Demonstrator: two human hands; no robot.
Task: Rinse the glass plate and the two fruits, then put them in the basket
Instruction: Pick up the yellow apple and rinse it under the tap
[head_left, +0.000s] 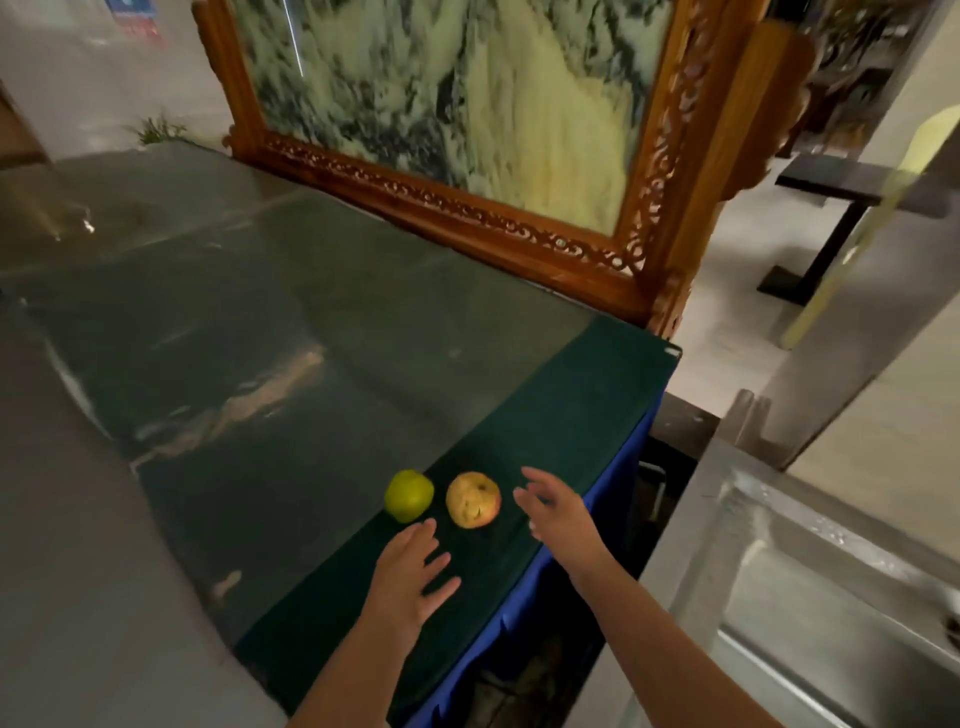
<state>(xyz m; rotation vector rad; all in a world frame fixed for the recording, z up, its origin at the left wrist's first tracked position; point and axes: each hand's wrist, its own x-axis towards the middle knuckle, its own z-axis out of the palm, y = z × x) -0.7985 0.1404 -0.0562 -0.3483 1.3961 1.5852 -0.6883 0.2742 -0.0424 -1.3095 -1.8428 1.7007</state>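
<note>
Two fruits rest side by side on the dark green glass-topped table (571, 415): a green fruit (409, 495) on the left and a yellow-red apple (473, 499) on the right. My left hand (410, 574) hovers just below the green fruit, fingers spread, holding nothing. Just right of the apple, my right hand (553, 506) is open with fingers apart and not touching it. No glass plate or basket is in view.
A metal sink (831, 582) stands at the lower right, beside the table's blue-skirted edge (597, 519). A large carved wooden frame (467, 208) with a stone picture stands on the table's far side. A dark table (841, 187) is at the far right.
</note>
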